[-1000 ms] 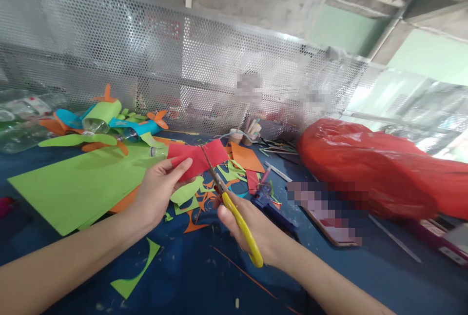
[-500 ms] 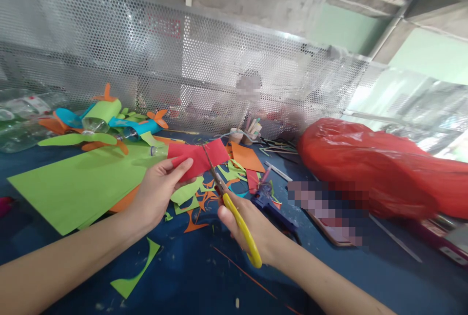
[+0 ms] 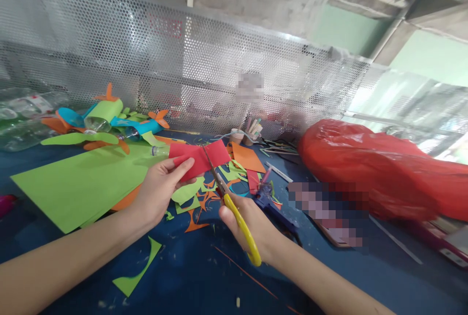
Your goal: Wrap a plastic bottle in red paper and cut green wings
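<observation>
A piece of red paper point(image 3: 193, 153) is pinched between the thumb and fingers of my left hand point(image 3: 164, 181). My right hand point(image 3: 248, 222) grips scissors with yellow handles point(image 3: 242, 225), their blades lying across the red paper right of my left fingertips. How deep the cut runs I cannot tell. The neck of a clear plastic bottle point(image 3: 160, 151) shows just left of the red paper. Beneath my hands lie green and orange paper offcuts point(image 3: 195, 222).
Large green paper sheets point(image 3: 80, 178) lie at the left, with bottle-and-paper models point(image 3: 106, 110) behind. A blue glue gun point(image 3: 274, 210), a phone-like slab point(image 3: 338, 239) and a red plastic bag point(image 3: 365, 164) are on the right. A perforated metal screen point(image 3: 219, 71) stands behind the table.
Almost nothing differs. The view has shifted very slightly, and both hands keep their hold on the red paper and the scissors.
</observation>
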Tool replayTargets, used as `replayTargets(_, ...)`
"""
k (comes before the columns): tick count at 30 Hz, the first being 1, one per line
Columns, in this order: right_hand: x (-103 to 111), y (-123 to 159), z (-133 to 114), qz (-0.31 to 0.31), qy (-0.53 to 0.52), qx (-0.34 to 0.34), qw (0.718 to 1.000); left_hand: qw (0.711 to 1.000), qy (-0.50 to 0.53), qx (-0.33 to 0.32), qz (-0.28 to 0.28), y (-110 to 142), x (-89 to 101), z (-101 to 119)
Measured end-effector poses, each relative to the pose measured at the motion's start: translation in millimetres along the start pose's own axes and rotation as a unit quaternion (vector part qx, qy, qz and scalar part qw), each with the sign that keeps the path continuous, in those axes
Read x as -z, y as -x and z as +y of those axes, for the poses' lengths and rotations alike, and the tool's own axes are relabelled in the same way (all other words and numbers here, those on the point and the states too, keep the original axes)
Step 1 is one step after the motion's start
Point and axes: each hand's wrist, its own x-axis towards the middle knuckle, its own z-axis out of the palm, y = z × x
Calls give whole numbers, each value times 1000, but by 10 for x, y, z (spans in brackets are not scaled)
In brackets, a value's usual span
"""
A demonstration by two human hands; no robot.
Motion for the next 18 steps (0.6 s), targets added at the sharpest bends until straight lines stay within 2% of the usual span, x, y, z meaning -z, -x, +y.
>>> replayTargets(18,-34,2,-32,7,-35,-7,999,1000,12,8,-3,-12,7,-9)
